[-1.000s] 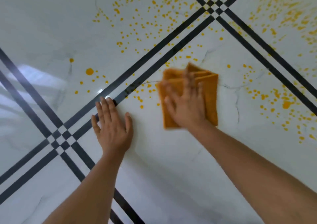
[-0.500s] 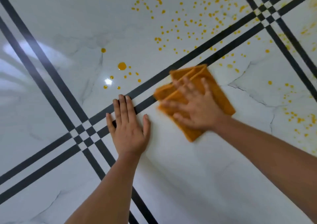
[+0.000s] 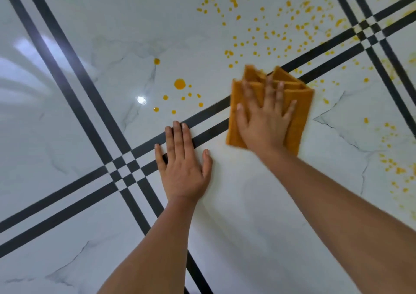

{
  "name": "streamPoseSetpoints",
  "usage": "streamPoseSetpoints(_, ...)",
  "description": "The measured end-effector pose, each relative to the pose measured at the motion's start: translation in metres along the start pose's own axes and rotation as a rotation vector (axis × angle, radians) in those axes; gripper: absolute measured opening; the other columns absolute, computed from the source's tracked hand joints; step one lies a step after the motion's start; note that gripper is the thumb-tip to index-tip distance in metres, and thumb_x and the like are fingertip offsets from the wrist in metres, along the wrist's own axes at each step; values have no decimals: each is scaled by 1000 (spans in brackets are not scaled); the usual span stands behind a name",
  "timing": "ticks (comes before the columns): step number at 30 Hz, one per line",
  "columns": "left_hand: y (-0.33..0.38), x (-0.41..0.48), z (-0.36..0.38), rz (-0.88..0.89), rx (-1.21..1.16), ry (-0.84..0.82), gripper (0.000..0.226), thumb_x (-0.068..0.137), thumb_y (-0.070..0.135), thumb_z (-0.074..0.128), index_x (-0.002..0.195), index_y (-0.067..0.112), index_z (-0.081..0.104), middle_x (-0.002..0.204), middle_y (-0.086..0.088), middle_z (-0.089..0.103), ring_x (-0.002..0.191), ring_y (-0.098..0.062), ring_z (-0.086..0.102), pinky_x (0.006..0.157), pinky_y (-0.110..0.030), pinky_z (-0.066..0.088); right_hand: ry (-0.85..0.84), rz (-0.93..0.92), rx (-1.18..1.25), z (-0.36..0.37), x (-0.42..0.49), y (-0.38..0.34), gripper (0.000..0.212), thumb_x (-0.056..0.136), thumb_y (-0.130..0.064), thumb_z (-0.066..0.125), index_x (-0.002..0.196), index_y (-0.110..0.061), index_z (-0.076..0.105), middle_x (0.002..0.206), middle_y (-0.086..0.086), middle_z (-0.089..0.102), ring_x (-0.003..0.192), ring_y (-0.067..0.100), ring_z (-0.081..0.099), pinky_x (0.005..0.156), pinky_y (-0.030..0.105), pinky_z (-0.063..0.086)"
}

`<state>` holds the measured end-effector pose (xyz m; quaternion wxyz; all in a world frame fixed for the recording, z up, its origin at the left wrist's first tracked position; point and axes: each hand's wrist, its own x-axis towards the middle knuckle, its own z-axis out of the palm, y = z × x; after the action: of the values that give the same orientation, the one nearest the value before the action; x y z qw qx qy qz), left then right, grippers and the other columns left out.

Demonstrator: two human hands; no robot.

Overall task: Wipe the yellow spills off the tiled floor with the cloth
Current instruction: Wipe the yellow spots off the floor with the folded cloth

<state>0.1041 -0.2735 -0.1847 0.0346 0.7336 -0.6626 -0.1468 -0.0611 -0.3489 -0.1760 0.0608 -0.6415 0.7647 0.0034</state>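
Note:
A folded orange cloth (image 3: 301, 104) lies flat on the white marble tiled floor (image 3: 236, 203), over the double black stripe. My right hand (image 3: 265, 118) presses down on it with fingers spread. My left hand (image 3: 184, 165) rests flat on the floor to the cloth's lower left, fingers together, holding nothing. Yellow spills show as a large drop (image 3: 179, 83) with small dots around it left of the cloth, a dense scatter of drops (image 3: 270, 30) above it, and faint smeared drops (image 3: 391, 161) at the right.
Double black stripes (image 3: 74, 73) cross the floor diagonally and meet in a checkered crossing (image 3: 126, 166) left of my left hand; a second crossing (image 3: 367, 30) sits at the top right. A bright light reflection (image 3: 141, 99) glints near the big drop.
My right hand has pushed the cloth up and over the black stripes, turning it upright. The view has shifted, so the floor pattern sits further right and lower. My left hand stays planted.

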Motion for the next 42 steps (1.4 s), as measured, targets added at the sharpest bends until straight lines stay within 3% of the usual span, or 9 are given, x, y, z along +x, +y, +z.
streamPoseSetpoints(4,0,0,0,17,-2,-2,68,92,47,23,147,9,9,155,-2,5,143,-14,-2,114,-43,-5,-137,-985,-170,-3,-4,49,55,91,-56,23,145,-43,17,156,4,17,143,29,15,110,58,10)
streamPoseSetpoints(9,-2,1,1,24,-14,13,68,92,47,23,148,10,7,155,-3,3,142,-14,-4,114,-42,-7,11,-24,-10,1,9,15,55,91,-53,23,145,-43,18,156,7,18,143,32,15,110,60,11)
streamPoseSetpoints(14,-1,-1,0,33,17,9,68,92,47,22,147,9,8,156,-6,10,143,-17,0,114,-43,-6,-151,-808,-117,-1,-27,57,56,93,-57,13,146,-41,10,157,6,16,144,27,12,112,56,12)
streamPoseSetpoints(18,5,1,-1,93,38,-23,64,92,44,15,144,11,-4,155,-4,-3,141,-15,-10,112,-40,-14,18,26,-16,1,-31,65,65,92,-55,17,149,-26,5,156,16,15,143,33,14,112,55,10)
streamPoseSetpoints(23,37,-6,1,254,23,-107,63,90,45,9,143,15,-9,150,0,-15,140,-13,-17,112,-36,-17,-105,-635,-114,-3,-55,125,62,93,-56,10,149,-29,8,154,11,22,142,28,18,112,51,10)
streamPoseSetpoints(27,72,-9,11,322,19,-113,63,90,45,9,144,15,-8,150,1,-15,140,-12,-15,112,-37,-15,1,81,13,-3,-48,133,63,91,-53,23,148,-27,19,154,11,25,142,30,20,111,54,11)
streamPoseSetpoints(31,115,-6,20,397,22,-111,63,90,46,8,144,16,-7,150,2,-14,140,-12,-13,111,-35,-16,-91,-582,-128,-2,-73,188,60,89,-52,29,145,-33,23,153,5,27,142,26,21,110,53,15)
streamPoseSetpoints(36,186,-11,37,538,36,-160,66,88,48,3,145,17,-8,154,1,-11,138,-10,-17,109,-35,-17,29,278,32,-11,-58,230,57,89,-52,27,144,-39,23,155,3,24,143,28,17,109,60,12)
streamPoseSetpoints(42,247,-14,57,576,62,-206,70,84,49,-4,147,18,-8,157,1,-10,140,-10,-17,109,-35,-18,-25,-137,-99,-11,-90,314,57,89,-55,26,144,-43,17,154,1,27,142,27,20,108,60,14)
